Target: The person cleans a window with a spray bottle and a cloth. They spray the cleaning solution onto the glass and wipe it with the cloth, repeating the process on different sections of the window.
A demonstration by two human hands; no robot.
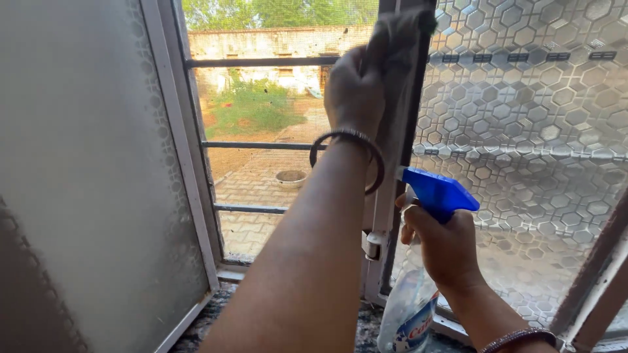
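A grey cloth was pressed against the upright window frame, the left hand clenched around it. Lower right, the right hand gripped a spray bottle by its neck, fingers wrapped below the blue trigger head, beside the patterned glass.
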